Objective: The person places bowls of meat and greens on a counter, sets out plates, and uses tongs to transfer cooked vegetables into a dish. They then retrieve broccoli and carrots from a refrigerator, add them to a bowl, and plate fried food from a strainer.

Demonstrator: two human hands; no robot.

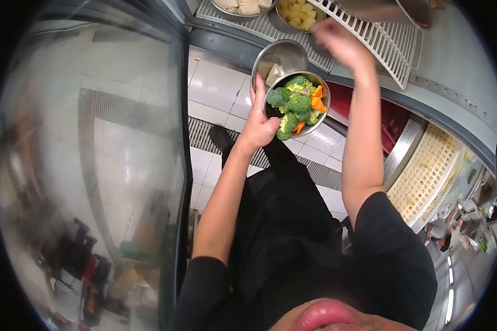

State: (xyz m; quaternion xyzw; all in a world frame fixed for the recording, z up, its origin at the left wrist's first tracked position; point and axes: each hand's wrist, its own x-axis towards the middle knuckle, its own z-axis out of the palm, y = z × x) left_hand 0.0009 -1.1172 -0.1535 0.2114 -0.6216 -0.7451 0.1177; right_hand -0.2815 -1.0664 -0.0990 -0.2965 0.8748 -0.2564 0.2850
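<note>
The left hand (261,124) pinches two metal bowls together, thumb over the rim of the front bowl (326,110) and fingers along the side of the rear bowl (288,47). The front bowl, over the floor (210,83) and just outside the fridge edge (226,48), holds green broccoli (299,105) heaped to the rim, with orange pieces (318,99) on the side away from the hand. The rear bowl, partly covered by it, shows pale chunks (274,73).

The right hand (342,41) is blurred beside the bowl of yellow cubes (298,14); whether its fingers are spread or closed, I cannot tell. Left of that stands a bowl of pale slices (243,7), both on a rack (312,49). A tilted rack (378,41) crowds the right hand and wrist. The glass door (121,149) bounds the left; tiles show between its frame and the left forearm.
</note>
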